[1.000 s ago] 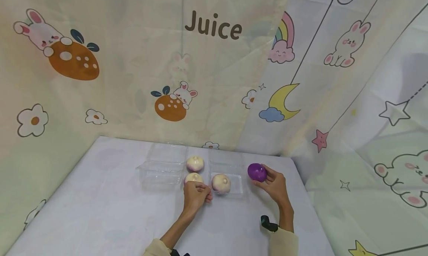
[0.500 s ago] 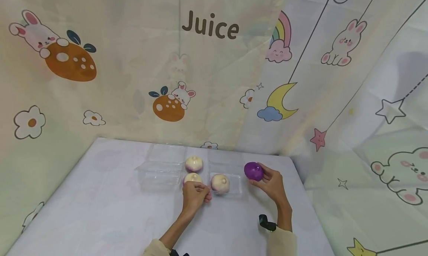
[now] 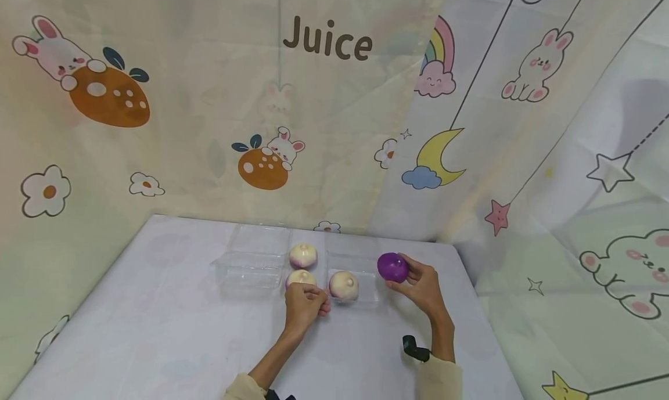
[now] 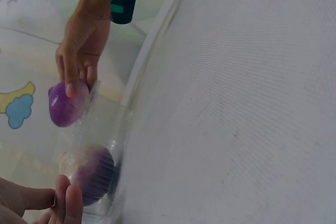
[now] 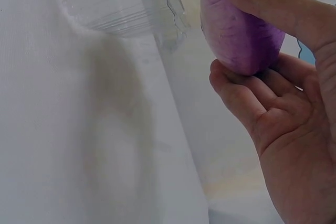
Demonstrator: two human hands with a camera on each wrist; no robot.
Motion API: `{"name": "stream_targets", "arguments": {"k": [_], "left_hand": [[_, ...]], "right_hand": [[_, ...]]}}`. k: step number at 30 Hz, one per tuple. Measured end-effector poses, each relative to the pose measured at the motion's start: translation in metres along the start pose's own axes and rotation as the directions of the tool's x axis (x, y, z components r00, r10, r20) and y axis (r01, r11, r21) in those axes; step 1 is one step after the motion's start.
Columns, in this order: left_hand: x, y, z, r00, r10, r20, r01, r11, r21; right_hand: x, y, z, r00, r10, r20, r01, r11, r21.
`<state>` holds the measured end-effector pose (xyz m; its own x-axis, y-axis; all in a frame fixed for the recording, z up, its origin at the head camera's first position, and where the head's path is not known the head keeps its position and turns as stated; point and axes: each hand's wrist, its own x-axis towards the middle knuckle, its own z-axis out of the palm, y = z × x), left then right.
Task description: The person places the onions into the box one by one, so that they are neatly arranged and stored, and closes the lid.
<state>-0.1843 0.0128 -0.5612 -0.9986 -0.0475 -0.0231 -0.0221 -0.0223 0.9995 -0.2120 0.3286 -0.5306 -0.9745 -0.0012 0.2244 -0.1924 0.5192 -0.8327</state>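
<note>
My right hand (image 3: 424, 288) holds a round, shiny purple onion (image 3: 392, 267) between thumb and fingers, above the right end of a clear plastic box (image 3: 370, 289). Pale streaks mark the onion's side in the right wrist view. In the box's left part sits a cream onion (image 3: 344, 287) with a purple base. My left hand (image 3: 305, 307) is at that box's near left corner, thumb and fingertips (image 4: 73, 200) pinched together at its rim. Just behind the left hand is another cream onion (image 3: 301, 278), partly hidden by it, and a third cream onion (image 3: 303, 255) lies farther back.
Left of the onions stands a second clear plastic box (image 3: 250, 275), its lid raised. All of this is on a white-covered table (image 3: 183, 324). A printed cloth (image 3: 198, 127) hangs behind the table's far edge and along its sides.
My right hand has moved a little left with the purple onion, bringing it closer to the right-hand box. The left hand stays where it was.
</note>
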Motion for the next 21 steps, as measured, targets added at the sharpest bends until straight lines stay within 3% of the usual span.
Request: {"name": "stream_targets", "arguments": {"k": [21], "left_hand": [[0.0005,-0.0005,-0.001,1.0,-0.001,0.012,0.001,1.0,0.005]], "right_hand": [[-0.0007,-0.0064,-0.0001,0.998,-0.001,0.071,0.002,1.0,-0.008]]}}
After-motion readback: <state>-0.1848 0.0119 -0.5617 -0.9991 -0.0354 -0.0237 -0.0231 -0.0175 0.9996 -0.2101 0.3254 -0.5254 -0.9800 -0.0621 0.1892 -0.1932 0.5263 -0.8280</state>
